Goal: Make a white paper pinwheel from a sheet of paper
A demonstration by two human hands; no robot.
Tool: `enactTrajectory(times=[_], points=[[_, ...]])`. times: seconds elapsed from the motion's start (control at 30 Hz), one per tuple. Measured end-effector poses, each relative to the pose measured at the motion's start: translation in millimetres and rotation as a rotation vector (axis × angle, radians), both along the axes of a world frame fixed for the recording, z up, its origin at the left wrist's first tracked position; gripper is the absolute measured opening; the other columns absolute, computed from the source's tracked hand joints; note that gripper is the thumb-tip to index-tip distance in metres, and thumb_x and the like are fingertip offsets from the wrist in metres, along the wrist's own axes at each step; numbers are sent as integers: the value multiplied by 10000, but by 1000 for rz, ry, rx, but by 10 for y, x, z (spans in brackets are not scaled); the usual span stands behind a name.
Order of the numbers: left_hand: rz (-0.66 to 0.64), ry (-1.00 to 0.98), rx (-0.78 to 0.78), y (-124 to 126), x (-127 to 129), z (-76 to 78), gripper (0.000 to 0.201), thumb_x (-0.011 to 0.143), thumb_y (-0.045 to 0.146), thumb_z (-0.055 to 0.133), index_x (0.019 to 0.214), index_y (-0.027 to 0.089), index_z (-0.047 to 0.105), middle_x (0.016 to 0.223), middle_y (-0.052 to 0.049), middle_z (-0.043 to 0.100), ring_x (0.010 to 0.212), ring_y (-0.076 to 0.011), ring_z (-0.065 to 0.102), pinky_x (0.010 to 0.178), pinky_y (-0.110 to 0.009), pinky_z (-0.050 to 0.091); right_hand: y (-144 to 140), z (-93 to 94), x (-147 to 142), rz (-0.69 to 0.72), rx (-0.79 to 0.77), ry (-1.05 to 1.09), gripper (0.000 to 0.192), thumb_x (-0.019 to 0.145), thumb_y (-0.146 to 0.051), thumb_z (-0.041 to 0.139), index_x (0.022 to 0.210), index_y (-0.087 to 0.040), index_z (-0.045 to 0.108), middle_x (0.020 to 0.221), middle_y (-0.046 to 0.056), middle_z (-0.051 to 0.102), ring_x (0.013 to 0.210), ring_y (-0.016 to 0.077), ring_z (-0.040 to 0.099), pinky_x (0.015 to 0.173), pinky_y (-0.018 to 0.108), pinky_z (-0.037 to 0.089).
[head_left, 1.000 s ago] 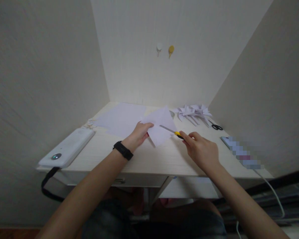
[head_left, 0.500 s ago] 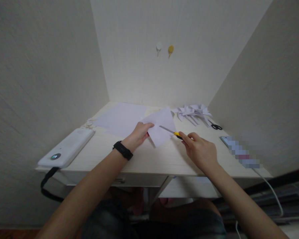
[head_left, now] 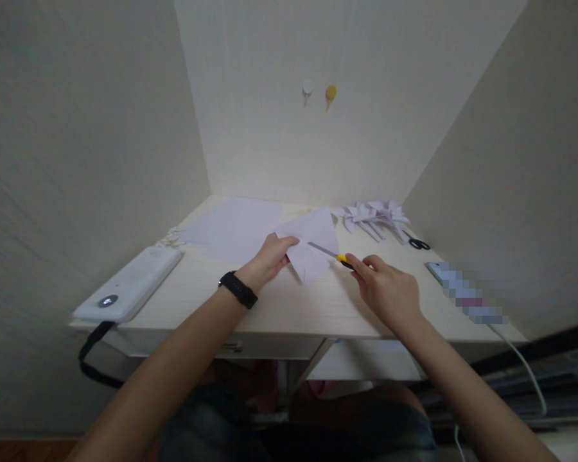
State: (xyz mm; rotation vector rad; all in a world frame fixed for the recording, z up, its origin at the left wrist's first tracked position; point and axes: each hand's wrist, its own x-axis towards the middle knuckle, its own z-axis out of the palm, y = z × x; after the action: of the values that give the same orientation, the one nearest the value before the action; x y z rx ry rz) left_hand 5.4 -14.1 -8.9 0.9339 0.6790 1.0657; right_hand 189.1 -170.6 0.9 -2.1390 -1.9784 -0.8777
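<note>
On the back wall [head_left: 255, 135] we note a white hook [head_left: 307, 86] and, just beside it, a yellow hook [head_left: 331, 92]. At the left of the desk [head_left: 279, 314] we log a white device [head_left: 137, 279] with a black strap [head_left: 85, 355]; at right, a phone [head_left: 462, 294], screen pixelated, trailing a cable [head_left: 513, 348].

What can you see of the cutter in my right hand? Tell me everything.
The cutter has a yellow and black handle, plastic by its look, and a slim grey blade, apparently metal. The blade is extended, pointing left and away from you, over the white sheet. Your right hand grips the handle, hiding its rear part. Whether the blade tip touches the sheet, I can't tell.
</note>
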Motion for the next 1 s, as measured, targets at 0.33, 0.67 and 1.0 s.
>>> enactTrajectory(times=[0.33, 0.67, 1.0], points=[[-3, 1, 11, 11, 4, -21, 345, 717, 0, 621, 1043, 107, 657, 1138, -155, 702, 890, -194, 676, 811, -323, 559, -8, 12, -3, 6, -5, -46, 390, 977, -237, 476, 1342, -323, 580, 1002, 51, 697, 673, 151, 622, 494, 297, 197], [14, 6, 46, -20, 5, 0, 376, 702, 19, 646, 1064, 119, 664, 1147, -151, 704, 938, -227, 683, 861, -395, 565, 10, -10, -17, 9, -35, -67, 442, 960, -207, 480, 1389, -298, 534, 1026, 80, 681, 724, 165, 631, 528, 278, 285], [55, 10, 168, -12, 10, -11, 366, 629, 89, 727, 994, 102, 706, 1143, -156, 714, 969, -247, 681, 879, -392, 552, 36, 85, -112, -27, -48, -46, 416, 982, -256, 457, 1387, -318, 527, 1018, 65, 676, 678, 156, 633, 485, 273, 262]])
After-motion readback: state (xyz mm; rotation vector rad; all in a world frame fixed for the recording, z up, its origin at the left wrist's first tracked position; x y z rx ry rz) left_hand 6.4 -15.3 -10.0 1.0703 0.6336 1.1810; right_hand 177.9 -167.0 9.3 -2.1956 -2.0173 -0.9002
